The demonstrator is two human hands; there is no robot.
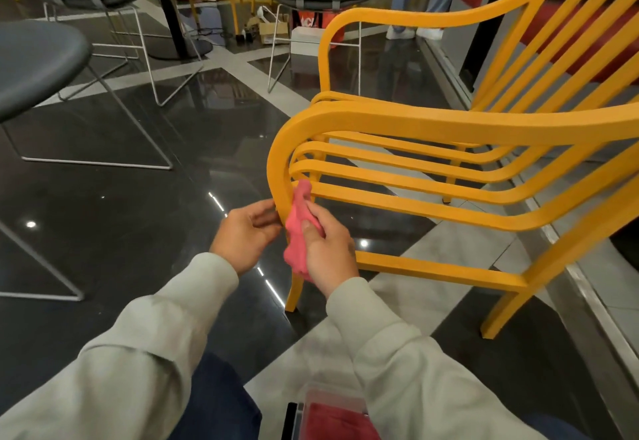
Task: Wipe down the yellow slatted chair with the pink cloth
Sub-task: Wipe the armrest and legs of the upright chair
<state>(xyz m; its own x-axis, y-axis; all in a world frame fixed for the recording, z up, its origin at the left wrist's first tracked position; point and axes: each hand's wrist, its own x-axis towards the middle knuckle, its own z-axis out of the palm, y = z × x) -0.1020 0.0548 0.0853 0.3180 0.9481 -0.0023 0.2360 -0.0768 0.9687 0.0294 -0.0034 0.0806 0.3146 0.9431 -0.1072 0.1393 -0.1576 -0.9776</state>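
Our right hand (330,253) grips the pink cloth (298,232) against the yellow slatted chair (449,125); our left hand (247,232) touches it, grip unclear; glossy black floor (138,197).

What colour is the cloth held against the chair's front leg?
Pink; the cloth shows best in the head view.

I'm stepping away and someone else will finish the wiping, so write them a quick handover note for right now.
Left hand: fingertips touch the curved front upright of the yellow chair; it holds nothing.
Right hand: grips the bunched pink cloth, pressed against that same upright, level with the lowest seat slats.
Done: the frame does not show which parts are already wiped.
Left: probably the lower leg, then any slats, armrests and back not yet covered.
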